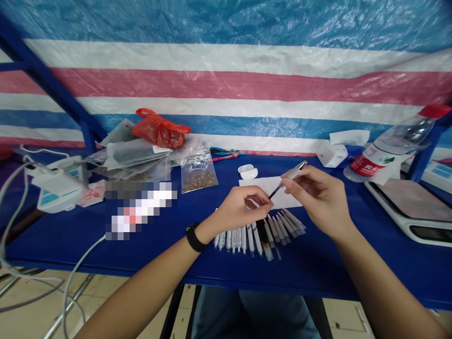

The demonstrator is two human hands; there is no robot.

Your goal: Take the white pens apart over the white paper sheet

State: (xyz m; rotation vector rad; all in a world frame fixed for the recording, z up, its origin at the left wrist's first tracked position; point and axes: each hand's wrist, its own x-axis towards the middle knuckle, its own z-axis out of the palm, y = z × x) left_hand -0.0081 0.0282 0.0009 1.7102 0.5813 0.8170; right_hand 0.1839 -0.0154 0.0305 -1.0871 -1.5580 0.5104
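Note:
Above the blue table, my right hand [319, 197] pinches a pen [294, 171] with a pale grey barrel and a dark lower part. The pen is tilted, its lower end pointing down to the left. My left hand [243, 205] has its thumb and fingers closed at that lower end; the fingers hide the very tip. Under both hands a sheet of white paper [292, 199] lies on the table. Just in front of it several pens [243, 239] are fanned out in a row, white ones on the left, dark and greyish ones on the right.
A white earbud case [248, 172] stands behind the paper. Farther left are a bag of brown grains [199, 181], plastic sleeves [136, 155] and a red bag [160, 129]. To the right stand a tissue pack [332, 154], a bottle [374, 160] and a scale [416, 200]. Cables [76, 268] hang at left.

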